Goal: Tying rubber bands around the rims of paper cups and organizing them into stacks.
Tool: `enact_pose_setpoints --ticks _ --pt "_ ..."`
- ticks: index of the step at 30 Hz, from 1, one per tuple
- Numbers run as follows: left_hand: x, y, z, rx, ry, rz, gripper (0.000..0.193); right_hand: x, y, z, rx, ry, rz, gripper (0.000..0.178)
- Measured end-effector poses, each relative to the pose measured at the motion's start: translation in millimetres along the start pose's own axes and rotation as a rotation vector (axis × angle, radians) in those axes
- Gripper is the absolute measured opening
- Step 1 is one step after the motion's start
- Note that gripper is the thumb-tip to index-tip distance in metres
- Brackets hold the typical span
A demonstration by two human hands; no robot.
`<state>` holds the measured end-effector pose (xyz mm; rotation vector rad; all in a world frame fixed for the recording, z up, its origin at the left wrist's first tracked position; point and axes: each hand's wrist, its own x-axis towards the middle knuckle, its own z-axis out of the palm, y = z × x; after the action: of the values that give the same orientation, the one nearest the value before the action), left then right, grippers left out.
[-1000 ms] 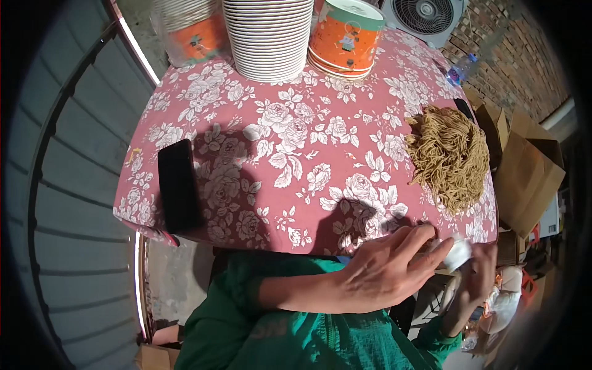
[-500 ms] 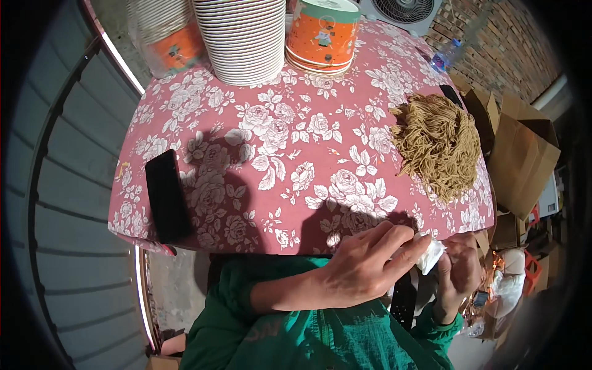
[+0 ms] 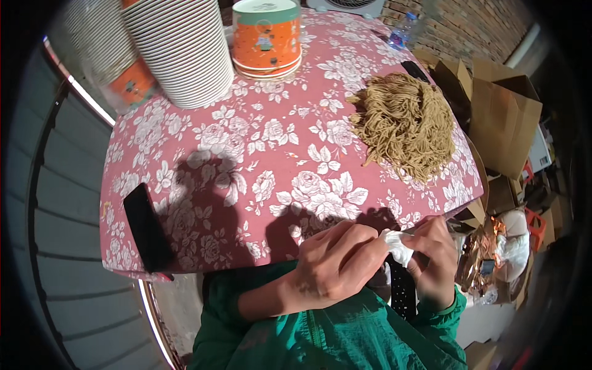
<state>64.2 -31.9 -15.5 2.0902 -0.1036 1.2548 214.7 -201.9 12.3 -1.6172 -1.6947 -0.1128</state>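
Observation:
A small crumpled white piece that looks like tissue point(image 3: 398, 248) is held between my two hands at the table's near edge, right of the middle. My left hand point(image 3: 342, 262) pinches its left side, with fingers bent and knuckles up. Thumb and fingers of my right hand point(image 3: 433, 256) close on its right side. Just beyond the hands lies a tangled heap of tan cords point(image 3: 407, 126), touched by neither hand. Both hands hover close to the edge of the flowered pink tablecloth point(image 3: 271, 185).
A black phone point(image 3: 148, 228) lies at the table's left edge. Tall stacked paper tubs point(image 3: 182, 55) and an orange tub point(image 3: 268, 40) stand at the back. A plastic bottle point(image 3: 404, 31) and a dark object point(image 3: 414, 71) sit far right. Cardboard boxes point(image 3: 502, 123) crowd beyond the right edge.
The view has shifted, so the table's things sit differently in the picture. Both hands still grip the white piece, and my right hand's fingers have come further over it.

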Motion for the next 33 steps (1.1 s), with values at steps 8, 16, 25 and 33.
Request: enact_pose_setpoints --ticks 8,16,25,33 --pt "0.1 3.2 -10.9 0.158 -0.104 -0.147 0.044 -37.6 43.1 -45.5 -0.628 0.495 0.404 0.024" --pt "-13.4 -10.7 -36.3 0.194 -0.002 -0.269 0.028 -101.1 180.1 -95.4 -0.967 0.367 0.824 0.02" --pt "-24.7 -15.4 -54.2 0.233 0.029 -0.371 0.019 -33.4 133.7 -58.4 -1.171 0.288 0.646 0.018" --pt "-31.4 22.0 -125.7 0.361 0.054 -0.366 0.017 44.0 99.3 -1.5 -0.598 0.402 0.268 0.007"
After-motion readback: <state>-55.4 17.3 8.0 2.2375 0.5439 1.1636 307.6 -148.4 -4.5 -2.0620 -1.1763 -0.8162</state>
